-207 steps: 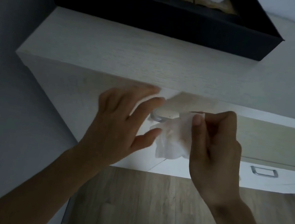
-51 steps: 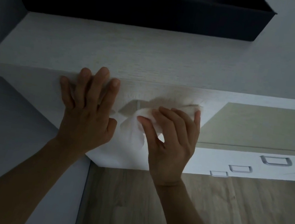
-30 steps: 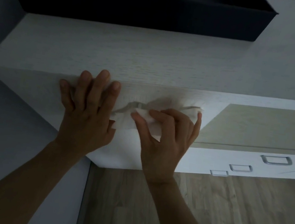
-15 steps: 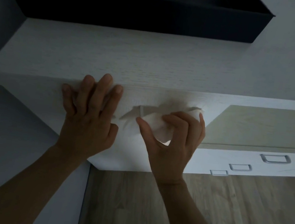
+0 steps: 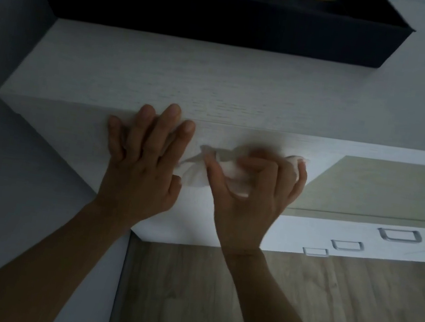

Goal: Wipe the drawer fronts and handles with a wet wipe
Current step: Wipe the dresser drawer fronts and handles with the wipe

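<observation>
Clamps right hand (image 5: 253,194) fingers on wipe (image 5: 232,169) against drawer front (image 5: 74,127); presses left hand (image 5: 142,167) flat, fingers apart. Dark box (image 5: 225,23) above, contents cropped.

**One head-worn view, steep and close over the cabinet edge**

A single wide-angle camera sits on the person's head, facing forward and tilted sharply down. It looks from above and just in front of the cabinet, so the cabinet top (image 5: 190,76) fills the upper middle of the frame. The drawer front (image 5: 68,127) falls away below it, heavily foreshortened.

The view is near. Both forearms enter from the bottom edge, with the left hand (image 5: 142,167) and the right hand (image 5: 253,194), which holds the wet wipe (image 5: 194,176), close to frame centre.

A dark box (image 5: 212,19) is cropped at the top edge. The wooden floor (image 5: 200,295) shows at the bottom, and the handles (image 5: 399,235) of further drawers shrink toward the lower right. Straight edges bend toward the frame borders.
</observation>
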`<state>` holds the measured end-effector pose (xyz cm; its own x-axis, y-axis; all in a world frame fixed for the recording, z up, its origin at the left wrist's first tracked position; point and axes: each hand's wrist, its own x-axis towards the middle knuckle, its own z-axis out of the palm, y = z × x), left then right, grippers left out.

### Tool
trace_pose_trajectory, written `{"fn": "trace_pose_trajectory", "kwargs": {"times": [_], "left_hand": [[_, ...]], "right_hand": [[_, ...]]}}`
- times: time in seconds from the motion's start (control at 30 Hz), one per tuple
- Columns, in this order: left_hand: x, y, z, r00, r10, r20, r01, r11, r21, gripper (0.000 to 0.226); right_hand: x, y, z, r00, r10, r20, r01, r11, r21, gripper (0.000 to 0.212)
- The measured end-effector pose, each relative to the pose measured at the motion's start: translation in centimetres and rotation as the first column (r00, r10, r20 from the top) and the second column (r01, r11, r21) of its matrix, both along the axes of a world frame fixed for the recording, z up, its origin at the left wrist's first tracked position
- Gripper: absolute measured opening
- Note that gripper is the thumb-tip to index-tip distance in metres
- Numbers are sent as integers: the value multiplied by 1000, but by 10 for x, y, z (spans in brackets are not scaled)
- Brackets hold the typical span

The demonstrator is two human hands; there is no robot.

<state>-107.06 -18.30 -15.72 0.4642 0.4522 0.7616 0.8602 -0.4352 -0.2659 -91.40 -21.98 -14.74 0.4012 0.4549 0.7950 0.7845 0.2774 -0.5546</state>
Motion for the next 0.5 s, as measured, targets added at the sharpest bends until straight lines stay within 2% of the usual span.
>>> {"fn": "trace_pose_trajectory", "kwargs": {"times": [0.1,0.27,0.4,0.5], "left_hand": [[1,-1,1,1000,2,2,-2,1000,5,76],[-1,-1,1,1000,-12,-6,12,1000,4,88],[0,0,1,1000,2,-4,-2,1000,7,72],[1,0,1,1000,1,6,-1,1000,7,69]], "right_hand": [[0,1,2,998,-41,-39,41,999,-18,42],[10,-10,-5,1000,-9,3,9,997,-80,43],[-7,1,2,996,-81,-29,78,992,-94,44],[-4,-3,0,996,-87,-11,86,993,-80,45]]}}
